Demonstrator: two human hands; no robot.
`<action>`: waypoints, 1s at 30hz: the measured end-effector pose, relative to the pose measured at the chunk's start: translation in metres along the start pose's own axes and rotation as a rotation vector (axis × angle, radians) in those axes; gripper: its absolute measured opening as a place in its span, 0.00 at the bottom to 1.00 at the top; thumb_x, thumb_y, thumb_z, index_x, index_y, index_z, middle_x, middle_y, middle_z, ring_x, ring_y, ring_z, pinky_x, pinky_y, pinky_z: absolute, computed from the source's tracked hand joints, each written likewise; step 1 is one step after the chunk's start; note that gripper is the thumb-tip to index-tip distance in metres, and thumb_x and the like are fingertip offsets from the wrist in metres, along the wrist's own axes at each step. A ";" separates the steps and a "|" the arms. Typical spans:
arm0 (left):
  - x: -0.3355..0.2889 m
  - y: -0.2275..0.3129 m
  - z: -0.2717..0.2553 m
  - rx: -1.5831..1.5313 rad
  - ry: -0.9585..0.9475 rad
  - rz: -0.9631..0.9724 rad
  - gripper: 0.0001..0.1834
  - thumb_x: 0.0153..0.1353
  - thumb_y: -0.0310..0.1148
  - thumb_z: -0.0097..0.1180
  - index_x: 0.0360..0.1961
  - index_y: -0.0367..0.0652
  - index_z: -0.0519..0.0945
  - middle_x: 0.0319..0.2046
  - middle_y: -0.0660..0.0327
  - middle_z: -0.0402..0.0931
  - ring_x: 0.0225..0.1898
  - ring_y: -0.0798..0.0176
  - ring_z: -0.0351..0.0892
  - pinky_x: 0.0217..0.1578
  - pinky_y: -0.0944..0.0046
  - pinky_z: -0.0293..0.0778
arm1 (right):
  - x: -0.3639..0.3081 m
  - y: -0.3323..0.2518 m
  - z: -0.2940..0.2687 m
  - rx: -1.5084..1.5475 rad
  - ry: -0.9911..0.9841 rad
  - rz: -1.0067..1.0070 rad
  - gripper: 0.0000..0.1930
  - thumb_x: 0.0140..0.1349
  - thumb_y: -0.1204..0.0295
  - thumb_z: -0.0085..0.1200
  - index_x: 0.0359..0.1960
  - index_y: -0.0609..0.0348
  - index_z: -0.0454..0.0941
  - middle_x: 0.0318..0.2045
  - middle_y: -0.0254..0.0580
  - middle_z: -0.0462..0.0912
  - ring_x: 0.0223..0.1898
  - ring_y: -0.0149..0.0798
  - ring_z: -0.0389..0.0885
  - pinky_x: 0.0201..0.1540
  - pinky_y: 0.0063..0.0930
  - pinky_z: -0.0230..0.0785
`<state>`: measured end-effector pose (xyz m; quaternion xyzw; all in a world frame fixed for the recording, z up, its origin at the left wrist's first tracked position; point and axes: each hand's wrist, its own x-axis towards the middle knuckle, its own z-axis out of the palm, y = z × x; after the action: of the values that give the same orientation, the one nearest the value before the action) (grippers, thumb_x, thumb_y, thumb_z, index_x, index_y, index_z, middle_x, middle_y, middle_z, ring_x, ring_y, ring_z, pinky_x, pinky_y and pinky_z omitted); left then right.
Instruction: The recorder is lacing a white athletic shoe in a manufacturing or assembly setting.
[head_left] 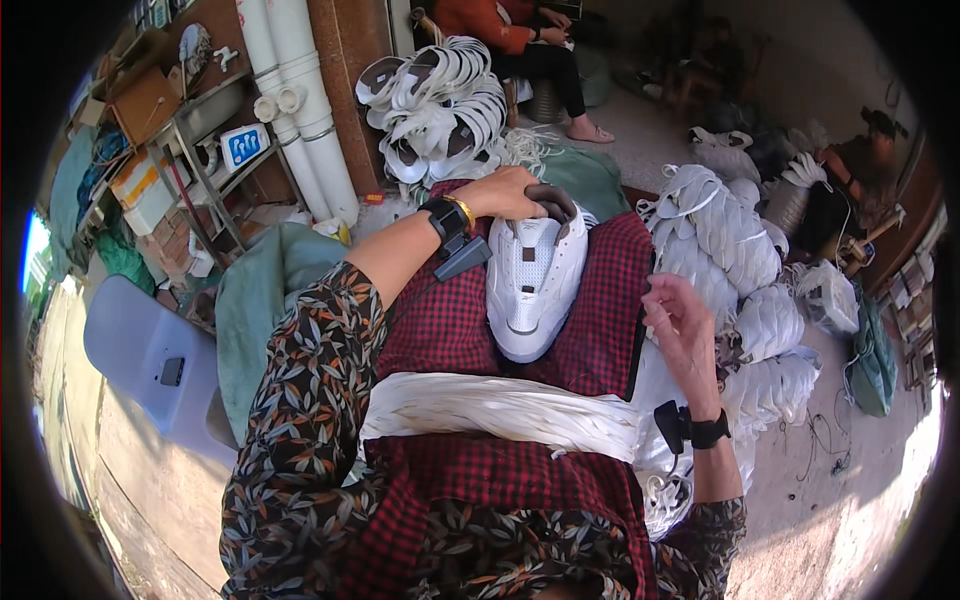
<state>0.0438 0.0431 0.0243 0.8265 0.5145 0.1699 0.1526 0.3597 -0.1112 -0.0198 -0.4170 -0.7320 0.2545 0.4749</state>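
Note:
A white shoe upper (535,290) with a dark grey collar lies across my lap, its toe toward me. It has unlaced eyelet rows and a pale tongue with small dark patches. My left hand (512,195) grips it by the collar at the far end, the thumb inside the opening. My right hand (682,325) is raised to the right, apart from the shoe, with its fingers curled and thumb near the fingertips. Whatever they may pinch is too small to make out. A thick bundle of white shoelaces (500,412) lies across the red-and-black checked apron (440,345) nearer my body.
Stacked white shoe uppers (435,110) stand at the far left, and more bundled uppers (715,225) are piled on my right. A blue-grey plastic chair (150,340) and green cloth (275,280) are on the left. Seated people work at the back.

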 end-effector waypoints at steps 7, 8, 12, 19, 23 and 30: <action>-0.010 -0.003 -0.002 -0.003 0.159 0.117 0.24 0.51 0.45 0.69 0.43 0.37 0.82 0.31 0.53 0.81 0.33 0.55 0.80 0.37 0.57 0.75 | 0.101 -0.024 0.059 -0.188 -0.323 -0.170 0.20 0.61 0.70 0.59 0.55 0.64 0.76 0.24 0.47 0.78 0.24 0.39 0.77 0.31 0.34 0.71; -0.019 -0.002 -0.005 -0.022 0.205 0.127 0.26 0.50 0.45 0.70 0.45 0.38 0.81 0.30 0.53 0.81 0.33 0.54 0.80 0.37 0.57 0.75 | 0.106 -0.021 0.065 -0.193 -0.399 -0.115 0.21 0.61 0.69 0.60 0.54 0.63 0.76 0.23 0.49 0.77 0.24 0.42 0.77 0.31 0.36 0.71; -0.059 -0.002 -0.015 0.005 0.245 0.114 0.28 0.49 0.45 0.72 0.47 0.40 0.81 0.28 0.56 0.77 0.33 0.56 0.80 0.37 0.58 0.75 | 0.111 -0.011 0.075 -0.265 -0.332 -0.123 0.22 0.59 0.65 0.63 0.51 0.65 0.77 0.22 0.50 0.78 0.24 0.46 0.79 0.31 0.40 0.72; -0.058 0.005 -0.008 -0.332 0.170 -0.103 0.20 0.51 0.35 0.70 0.42 0.32 0.82 0.24 0.58 0.81 0.20 0.69 0.78 0.22 0.68 0.74 | 0.129 -0.008 0.079 -0.322 -0.405 -0.056 0.22 0.63 0.61 0.62 0.51 0.66 0.78 0.24 0.48 0.80 0.25 0.41 0.84 0.30 0.34 0.76; -0.059 0.005 -0.004 -0.272 0.175 -0.111 0.20 0.54 0.36 0.67 0.44 0.33 0.82 0.25 0.57 0.83 0.22 0.67 0.80 0.26 0.67 0.77 | 0.128 -0.004 0.075 -0.276 -0.412 0.013 0.21 0.65 0.61 0.60 0.53 0.64 0.76 0.27 0.41 0.80 0.23 0.32 0.83 0.28 0.26 0.76; -0.120 -0.016 -0.009 -0.431 0.137 0.060 0.16 0.62 0.35 0.64 0.46 0.37 0.82 0.34 0.61 0.83 0.34 0.72 0.81 0.34 0.68 0.78 | 0.034 -0.026 0.064 -0.106 -0.724 -0.094 0.07 0.65 0.70 0.59 0.33 0.62 0.82 0.28 0.37 0.82 0.29 0.30 0.80 0.34 0.28 0.73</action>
<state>-0.0221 -0.0574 0.0103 0.7762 0.4508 0.3361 0.2853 0.2855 -0.0949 -0.0101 -0.2901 -0.8831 0.3251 0.1742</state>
